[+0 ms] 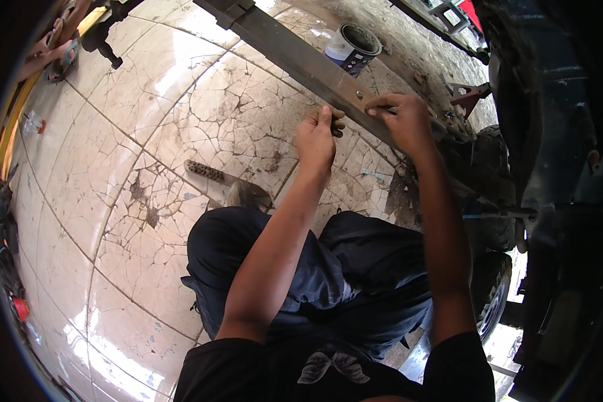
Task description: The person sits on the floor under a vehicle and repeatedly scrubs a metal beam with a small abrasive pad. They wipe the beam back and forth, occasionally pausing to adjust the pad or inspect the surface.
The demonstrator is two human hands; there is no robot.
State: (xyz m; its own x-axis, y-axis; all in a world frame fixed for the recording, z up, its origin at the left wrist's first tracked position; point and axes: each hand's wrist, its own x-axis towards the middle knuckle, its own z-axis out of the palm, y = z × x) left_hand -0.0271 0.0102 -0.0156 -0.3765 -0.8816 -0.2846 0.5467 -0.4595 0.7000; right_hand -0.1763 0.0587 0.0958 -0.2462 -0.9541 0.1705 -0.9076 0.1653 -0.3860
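Observation:
A long dark metal beam [295,57] runs slantwise in front of me, with a small round bolt head [359,95] on its face. Just right of the bolt, my right hand [405,119] is at the beam with thumb and forefinger pinched together. Whatever lies between those fingertips is too small to make out. My left hand [317,137] is held on the near side of the beam, its fingers curled with the thumb on top. Something dark shows at its fingertips, but I cannot tell what it is.
Behind the beam stands an open paint can [354,48]. A brush-like strip with dark tufts [206,171] lies on the cracked tile floor [147,127] by my knee. A reddish metal stand [470,98] and a tyre [494,291] are at right. Another person's foot [61,55] shows upper left.

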